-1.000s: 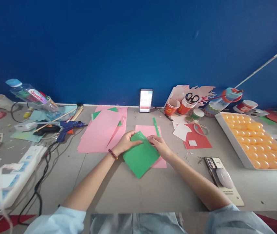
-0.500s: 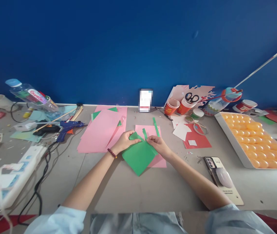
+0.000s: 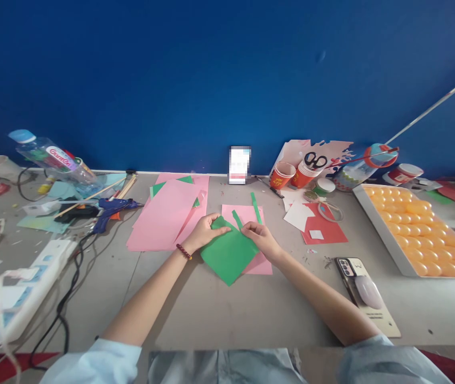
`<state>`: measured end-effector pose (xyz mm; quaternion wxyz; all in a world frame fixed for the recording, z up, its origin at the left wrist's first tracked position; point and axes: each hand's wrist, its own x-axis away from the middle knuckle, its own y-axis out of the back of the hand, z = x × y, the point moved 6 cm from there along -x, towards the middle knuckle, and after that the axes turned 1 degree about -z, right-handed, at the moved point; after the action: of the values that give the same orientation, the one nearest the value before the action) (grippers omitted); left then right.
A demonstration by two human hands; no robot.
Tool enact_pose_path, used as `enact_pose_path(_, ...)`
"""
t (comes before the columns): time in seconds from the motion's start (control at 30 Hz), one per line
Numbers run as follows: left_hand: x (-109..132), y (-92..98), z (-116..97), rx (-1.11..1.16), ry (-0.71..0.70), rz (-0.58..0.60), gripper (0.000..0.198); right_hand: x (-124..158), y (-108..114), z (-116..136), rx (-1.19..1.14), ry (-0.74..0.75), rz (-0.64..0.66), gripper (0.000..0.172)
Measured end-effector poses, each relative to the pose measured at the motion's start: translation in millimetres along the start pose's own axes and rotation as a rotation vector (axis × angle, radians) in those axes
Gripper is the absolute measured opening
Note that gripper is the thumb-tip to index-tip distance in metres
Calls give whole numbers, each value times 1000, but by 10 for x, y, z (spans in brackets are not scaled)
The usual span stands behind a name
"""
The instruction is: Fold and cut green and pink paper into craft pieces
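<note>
A sheet of green paper [image 3: 229, 256] is held between both hands, one corner pointing toward me. My left hand [image 3: 211, 230] pinches its upper left edge, thumb on top. With thumb and fingers together, my right hand [image 3: 258, 237] grips the upper right edge. A narrow green strip [image 3: 237, 218] sticks up between the hands; whether it is joined to the sheet I cannot tell. Under and behind the green sheet lies a pink paper square [image 3: 265, 266], partly covered. Another green strip [image 3: 256, 207] rests across its far right corner.
Pink sheets [image 3: 163, 218] lie to the left, near a blue glue gun [image 3: 113, 210] and a power strip [image 3: 31, 293]. At right are paper cups [image 3: 282, 176], scissors [image 3: 315, 160], red paper [image 3: 331, 229], a phone [image 3: 349, 272] and a tray of orange balls [image 3: 375, 245]. A screen [image 3: 239, 165] leans on the wall.
The green sheet's near corner has shifted slightly away from me and to the right. The strip between my hands leans a little more to the left. Both hands keep their grip.
</note>
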<state>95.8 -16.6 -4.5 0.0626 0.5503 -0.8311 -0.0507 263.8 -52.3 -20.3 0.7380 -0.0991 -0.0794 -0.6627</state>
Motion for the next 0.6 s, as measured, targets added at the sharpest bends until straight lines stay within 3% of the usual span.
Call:
enact_pose_path(0.37, -9, 19, 58, 24, 28, 3, 37, 42, -16, 1, -12, -126, 36, 32)
enact_pose_path(0.6, -18, 62, 70, 25, 8, -43, 37, 32, 10, 42, -32, 3, 62, 30)
